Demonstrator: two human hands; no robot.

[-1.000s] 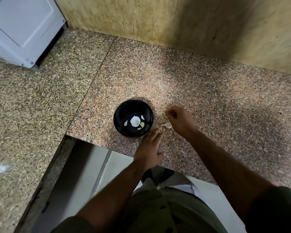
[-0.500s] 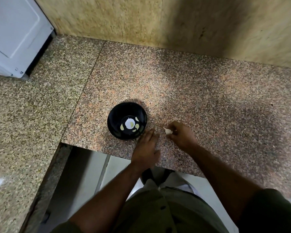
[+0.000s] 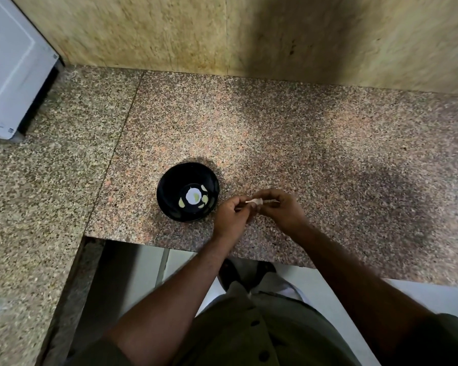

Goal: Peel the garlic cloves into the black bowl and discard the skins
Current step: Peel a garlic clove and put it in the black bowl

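Pinching one unpeeled garlic clove [image 3: 254,201] between left hand [image 3: 232,216] and right hand [image 3: 280,211], just beside the black bowl [image 3: 167,204] on the bench [image 3: 302,143]; risking a slip off the near edge, or skin flaking among peeled cloves [image 3: 196,198].

It was a home kitchen: a speckled granite L-shaped countertop [image 3: 275,122] met a beige stone-tiled wall [image 3: 222,30] at twelve o'clock, a white appliance [image 3: 8,64] at ten.
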